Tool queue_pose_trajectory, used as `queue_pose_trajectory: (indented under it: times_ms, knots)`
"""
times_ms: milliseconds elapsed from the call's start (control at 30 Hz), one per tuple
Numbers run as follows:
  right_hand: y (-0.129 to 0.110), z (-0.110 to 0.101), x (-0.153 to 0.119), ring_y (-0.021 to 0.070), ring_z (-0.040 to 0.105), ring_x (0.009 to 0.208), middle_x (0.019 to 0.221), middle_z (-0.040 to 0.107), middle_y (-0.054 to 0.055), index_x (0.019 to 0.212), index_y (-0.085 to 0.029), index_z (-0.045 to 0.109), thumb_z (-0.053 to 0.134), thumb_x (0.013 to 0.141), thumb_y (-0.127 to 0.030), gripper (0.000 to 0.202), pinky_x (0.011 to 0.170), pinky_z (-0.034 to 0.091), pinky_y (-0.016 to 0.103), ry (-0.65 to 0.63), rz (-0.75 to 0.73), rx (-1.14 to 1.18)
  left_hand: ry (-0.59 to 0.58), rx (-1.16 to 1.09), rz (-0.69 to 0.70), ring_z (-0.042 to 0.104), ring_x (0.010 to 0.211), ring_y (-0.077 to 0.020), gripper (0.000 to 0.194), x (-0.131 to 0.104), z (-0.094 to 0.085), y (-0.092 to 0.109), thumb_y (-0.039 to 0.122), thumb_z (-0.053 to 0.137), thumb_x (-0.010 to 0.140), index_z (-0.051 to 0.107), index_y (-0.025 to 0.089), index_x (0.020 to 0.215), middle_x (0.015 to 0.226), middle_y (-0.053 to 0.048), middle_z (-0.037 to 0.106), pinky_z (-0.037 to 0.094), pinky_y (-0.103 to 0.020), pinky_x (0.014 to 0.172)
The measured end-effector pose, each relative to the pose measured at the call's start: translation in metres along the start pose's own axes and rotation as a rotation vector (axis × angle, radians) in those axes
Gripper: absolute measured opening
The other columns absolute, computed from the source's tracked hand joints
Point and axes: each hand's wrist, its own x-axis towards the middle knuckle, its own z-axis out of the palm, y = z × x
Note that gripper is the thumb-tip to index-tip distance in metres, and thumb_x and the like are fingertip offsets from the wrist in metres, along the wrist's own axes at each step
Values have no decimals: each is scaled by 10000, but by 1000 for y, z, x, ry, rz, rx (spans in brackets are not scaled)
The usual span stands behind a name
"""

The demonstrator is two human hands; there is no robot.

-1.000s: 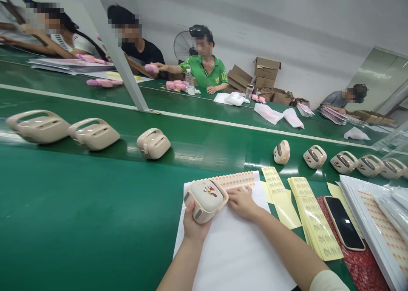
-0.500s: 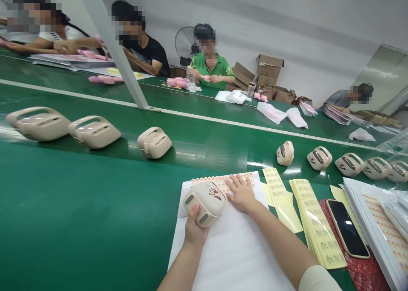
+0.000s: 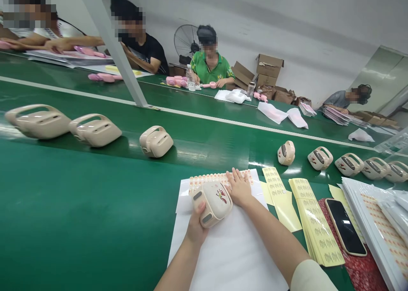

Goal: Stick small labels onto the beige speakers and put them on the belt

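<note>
My left hand (image 3: 198, 224) grips a cream-coloured device (image 3: 213, 204) with a red printed figure on its face and two grey pads on its side. The device is tilted above a white sheet (image 3: 229, 257). Rows of small orange stickers (image 3: 199, 181) run along the sheet's far edge. My right hand (image 3: 239, 187) lies on these stickers with its fingers spread, just right of the device. Its fingers hold nothing that I can see.
Cream devices (image 3: 156, 141) stand beyond the sheet at left and right (image 3: 320, 158). Yellow label sheets (image 3: 315, 223), a phone (image 3: 346, 226) and stacked sticker sheets (image 3: 376, 223) lie at right. Several people sit across the green table (image 3: 95, 206).
The device in my left hand has moved a little to the right and turned slightly. My right hand still lies on the sticker rows. The person in green has lowered a pink item to the table.
</note>
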Motion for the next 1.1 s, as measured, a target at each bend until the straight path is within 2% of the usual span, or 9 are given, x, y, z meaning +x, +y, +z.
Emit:
queue_pose_trajectory:
  times_ms: [200,367,600,700,867,967,1100]
  knots:
    - [0,-4,8,205,114,1364,1483,154,61,1389,-252,234,206,896,-488,548,1080,53,462,-2,-1,2,-80,20,-38,539,1078,-358,549,-1,-4,-1,366,717,570,611,167,1071,973,-93,698,443,-449,900]
    - [1,-7,20,222,82,1367,1483,168,53,1387,-276,229,166,877,-552,583,1062,45,503,-16,25,0,-192,16,-121,547,1065,-366,560,-3,-10,-4,352,690,613,577,168,1130,1050,-119,670,442,-460,892]
    - [2,-7,36,223,96,1365,1476,191,79,1385,-285,226,181,846,-614,633,1047,43,524,-29,58,7,-330,98,-193,573,1018,-373,641,-5,-18,-10,351,715,591,535,187,1184,1026,-123,672,445,-485,869]
    - [1,-6,37,234,117,1361,1466,216,101,1389,-269,219,192,849,-608,638,1042,40,534,-13,78,2,-336,106,-212,572,1021,-369,602,-2,-16,-11,383,698,604,557,186,1156,1012,-122,676,435,-489,879]
    - [3,-6,23,256,103,1362,1470,186,118,1381,-241,257,235,865,-565,609,1038,30,554,47,127,-21,-315,106,-256,593,987,-358,562,-4,-12,-11,459,674,608,598,202,1102,963,-115,691,428,-488,879]
    - [8,-4,4,252,85,1365,1469,154,137,1371,-155,291,239,885,-514,606,1062,33,522,73,115,-38,-398,130,-338,605,955,-355,529,-18,-24,-12,471,641,650,606,191,1098,948,-130,691,433,-485,851]
    - [15,10,-27,265,136,1355,1445,193,185,1350,3,282,284,900,-423,619,1088,126,451,133,62,-46,-539,135,-425,617,901,-348,549,-46,-43,-12,483,618,674,591,175,1127,974,-155,675,441,-478,796]
